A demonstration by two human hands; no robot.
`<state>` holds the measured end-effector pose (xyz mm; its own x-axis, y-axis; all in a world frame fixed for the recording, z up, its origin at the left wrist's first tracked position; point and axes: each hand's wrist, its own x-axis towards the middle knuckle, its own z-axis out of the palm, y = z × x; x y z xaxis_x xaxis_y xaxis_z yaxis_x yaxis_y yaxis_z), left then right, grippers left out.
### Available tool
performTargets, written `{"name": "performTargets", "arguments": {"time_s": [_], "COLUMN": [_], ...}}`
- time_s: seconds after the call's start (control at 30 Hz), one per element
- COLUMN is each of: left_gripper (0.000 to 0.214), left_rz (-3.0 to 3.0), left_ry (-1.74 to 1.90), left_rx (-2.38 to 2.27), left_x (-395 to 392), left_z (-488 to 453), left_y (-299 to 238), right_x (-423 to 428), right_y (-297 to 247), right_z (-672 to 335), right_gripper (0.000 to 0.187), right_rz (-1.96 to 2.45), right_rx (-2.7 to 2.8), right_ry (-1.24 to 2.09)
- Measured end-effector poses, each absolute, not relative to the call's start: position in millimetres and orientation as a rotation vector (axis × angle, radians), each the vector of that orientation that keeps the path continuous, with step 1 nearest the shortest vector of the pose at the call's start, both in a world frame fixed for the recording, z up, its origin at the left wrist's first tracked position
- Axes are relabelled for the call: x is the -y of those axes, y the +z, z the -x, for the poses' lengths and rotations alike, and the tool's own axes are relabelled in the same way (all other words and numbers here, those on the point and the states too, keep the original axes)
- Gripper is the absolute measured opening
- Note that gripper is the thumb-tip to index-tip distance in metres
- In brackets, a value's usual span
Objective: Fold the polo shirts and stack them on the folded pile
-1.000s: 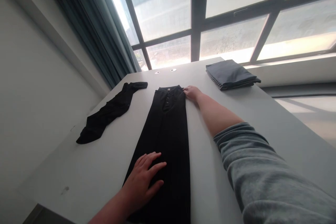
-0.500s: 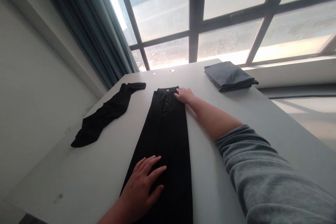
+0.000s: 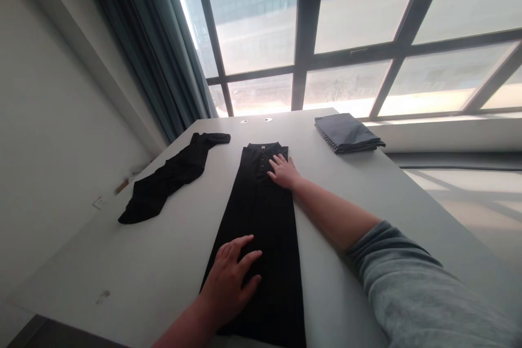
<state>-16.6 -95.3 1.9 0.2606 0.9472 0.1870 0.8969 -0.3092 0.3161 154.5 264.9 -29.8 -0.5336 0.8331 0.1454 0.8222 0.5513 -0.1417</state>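
Observation:
A pair of black trousers [image 3: 269,228] lies flat and lengthwise on the white table, its waistband, label and small buttons at the far end. My right hand [image 3: 284,172] is spread flat on the upper part, just beside the buttons, its fingers stretched out. Nearer to me, my left hand [image 3: 231,278] is over the lower left part of the trousers, fingers apart and a little bent, holding nothing. Whether its palm presses on the cloth is hidden. To the left lies a crumpled black garment [image 3: 171,176], touched by neither hand.
At the far right of the white table [image 3: 342,293] sits a folded stack of dark grey cloth [image 3: 348,133] with a striped edge. Two round cable-hole covers [image 3: 268,119] show near the back edge. Beyond stand a large window and a dark curtain [image 3: 155,49].
My right hand has slid from the waistband's right corner down toward me and onto the cloth by the buttons. My left hand stays over the lower part. The view has tilted slightly.

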Motion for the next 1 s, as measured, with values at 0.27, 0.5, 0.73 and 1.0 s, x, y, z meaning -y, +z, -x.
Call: {"name": "performTargets", "arguments": {"time_s": [0.27,0.5,0.73,1.0], "left_gripper": [0.083,0.049,0.066,0.051], "left_rz": [-2.315,-2.569,-2.610,-2.431], "left_ry": [0.274,0.602,0.804,0.808], "left_rx": [-1.476,-1.495,-1.676,-1.707], "left_x": [136,145,153,160], "left_z": [60,63,90,111], "left_y": [11,-13,-25,-19], "right_x": [-96,26,67,55], "right_y": [-24,-2,26,27], "right_z": [-172,-192,-210,-236], "right_gripper": [0.070,0.077,0.090,0.080], "right_rz": [0.899,0.693,0.596,0.639], "right_rx": [2.867,2.960,3.072,3.117], "right_ry": [0.446,0.742,0.858,0.448]}}
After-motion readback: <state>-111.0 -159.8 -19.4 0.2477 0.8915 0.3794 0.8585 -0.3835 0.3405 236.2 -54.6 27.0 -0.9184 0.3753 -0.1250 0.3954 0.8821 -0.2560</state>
